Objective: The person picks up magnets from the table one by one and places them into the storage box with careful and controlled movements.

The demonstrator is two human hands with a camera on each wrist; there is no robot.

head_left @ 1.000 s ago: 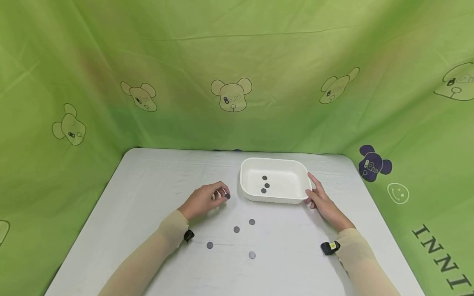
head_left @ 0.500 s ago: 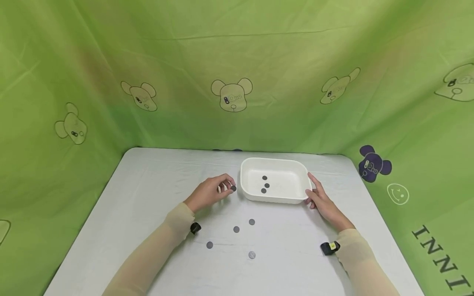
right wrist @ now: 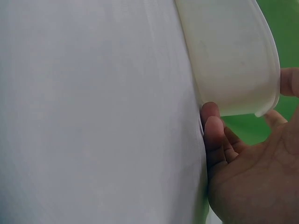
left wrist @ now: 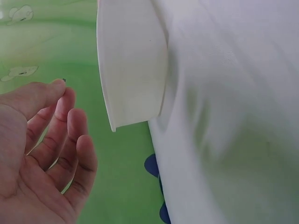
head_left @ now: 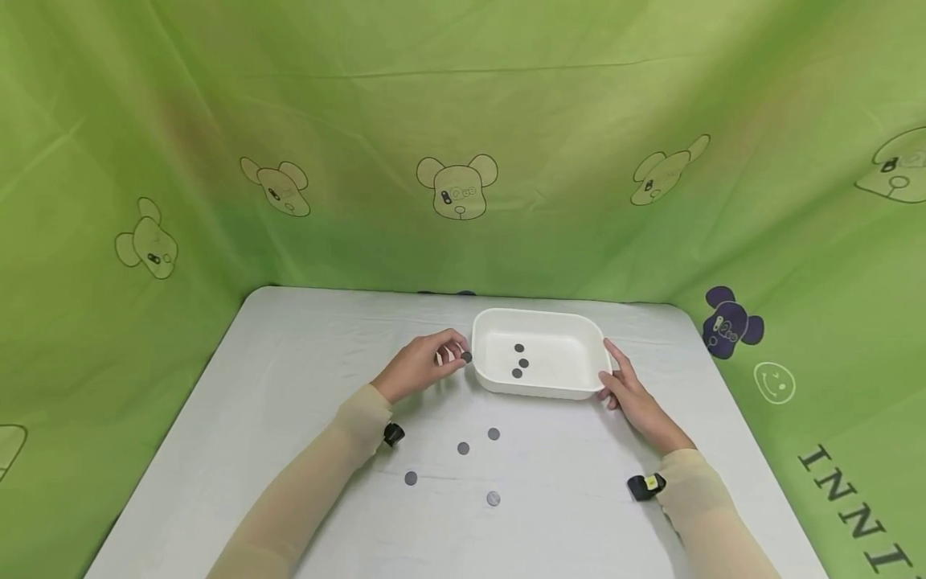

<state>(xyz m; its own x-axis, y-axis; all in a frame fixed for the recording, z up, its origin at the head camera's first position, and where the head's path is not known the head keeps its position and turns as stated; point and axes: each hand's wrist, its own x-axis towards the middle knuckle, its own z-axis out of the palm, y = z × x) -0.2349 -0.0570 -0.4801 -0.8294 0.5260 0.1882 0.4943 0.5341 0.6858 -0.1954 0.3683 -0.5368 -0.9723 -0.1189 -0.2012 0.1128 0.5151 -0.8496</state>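
My left hand [head_left: 427,363] pinches a small dark grey disc [head_left: 466,357] between thumb and fingertips, just at the left end of a white rectangular dish [head_left: 571,394]. From the left wrist view only a sliver of that disc [left wrist: 64,80] shows at the thumb tip, level with the dish's rim. The right hand [head_left: 640,402] grips the dish's right end, thumb on the rim and fingers lower down. In the right wrist view, fingertips [right wrist: 214,128] sit against the bottom of the dish wall [right wrist: 229,60]. Inside the dish lie three dark discs [head_left: 524,363], close together.
Several more grey discs lie scattered on the white-covered table [head_left: 579,498] in front of the dish, among them one disc [head_left: 464,448] near the middle and a lighter disc [head_left: 493,498] closer to me. A green printed curtain [head_left: 362,121] encloses the back and sides.
The left hand has moved right and away from me with its disc, from beside the dish up to its left rim. The right hand and the dish have stayed in place.
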